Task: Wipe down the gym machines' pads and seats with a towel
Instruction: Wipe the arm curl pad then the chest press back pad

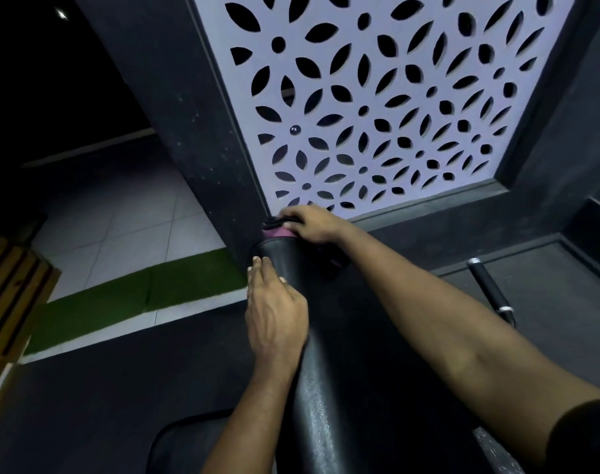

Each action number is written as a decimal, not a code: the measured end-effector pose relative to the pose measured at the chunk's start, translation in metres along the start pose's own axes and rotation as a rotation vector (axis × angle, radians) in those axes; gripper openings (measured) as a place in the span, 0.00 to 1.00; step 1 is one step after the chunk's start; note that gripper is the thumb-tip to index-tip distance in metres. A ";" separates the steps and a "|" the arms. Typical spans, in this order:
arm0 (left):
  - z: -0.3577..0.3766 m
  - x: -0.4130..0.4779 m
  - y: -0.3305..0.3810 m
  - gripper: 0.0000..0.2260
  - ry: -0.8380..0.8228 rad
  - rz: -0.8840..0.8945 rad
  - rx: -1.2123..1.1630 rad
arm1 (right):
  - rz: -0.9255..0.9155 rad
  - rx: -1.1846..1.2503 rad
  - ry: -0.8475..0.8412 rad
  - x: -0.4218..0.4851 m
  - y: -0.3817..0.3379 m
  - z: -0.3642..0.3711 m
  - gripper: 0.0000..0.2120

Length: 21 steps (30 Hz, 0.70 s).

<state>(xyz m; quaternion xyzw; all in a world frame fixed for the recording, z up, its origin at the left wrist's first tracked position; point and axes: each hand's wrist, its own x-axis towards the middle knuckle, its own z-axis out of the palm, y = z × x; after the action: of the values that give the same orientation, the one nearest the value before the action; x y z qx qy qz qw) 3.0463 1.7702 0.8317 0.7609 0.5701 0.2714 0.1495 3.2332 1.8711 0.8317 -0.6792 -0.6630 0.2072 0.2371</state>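
the long black pad (321, 388) runs from 6 o'clock up toward the middle of the view, and the work is at its far end. the right hand (312, 224) reaches over to the pad's 12 o'clock tip and holds the pink towel (275, 231) there, fingers curled over the cloth and pressing it onto the end cap. only a small fold of towel shows; the rest is hidden under the hand. the left hand (275, 316) lies flat against the pad's 9 o'clock side, fingers straight and holding nothing, seemingly steadying it.

judging by this, the wipe has reached the top end of this one pad. whether its length is already clean cannot be told from its sheen. a dark rounded seat (186, 443) at 7 o'clock and a black handle (490, 289) at 3 o'clock are untouched now, so the seat and other machines likely remain to be done.
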 end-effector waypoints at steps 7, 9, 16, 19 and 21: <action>0.000 -0.001 -0.001 0.23 0.024 0.014 -0.026 | -0.008 0.170 0.438 -0.058 -0.003 0.008 0.15; -0.001 -0.001 -0.001 0.23 0.028 0.014 -0.028 | 0.057 0.120 0.493 -0.090 -0.004 0.017 0.16; -0.006 -0.001 -0.004 0.23 0.031 0.025 -0.093 | 0.106 -0.024 0.455 -0.194 -0.042 0.043 0.19; -0.015 0.001 -0.023 0.24 -0.032 0.089 -0.174 | 0.052 -0.009 0.405 -0.239 -0.050 0.039 0.22; -0.019 0.005 -0.040 0.23 -0.126 0.159 -0.194 | 0.015 0.030 0.352 -0.244 -0.045 0.042 0.23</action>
<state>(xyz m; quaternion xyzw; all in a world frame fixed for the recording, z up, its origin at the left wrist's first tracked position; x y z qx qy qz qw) 3.0048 1.7856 0.8271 0.8013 0.4685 0.2880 0.2356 3.1639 1.6296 0.8166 -0.7064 -0.6028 0.0967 0.3583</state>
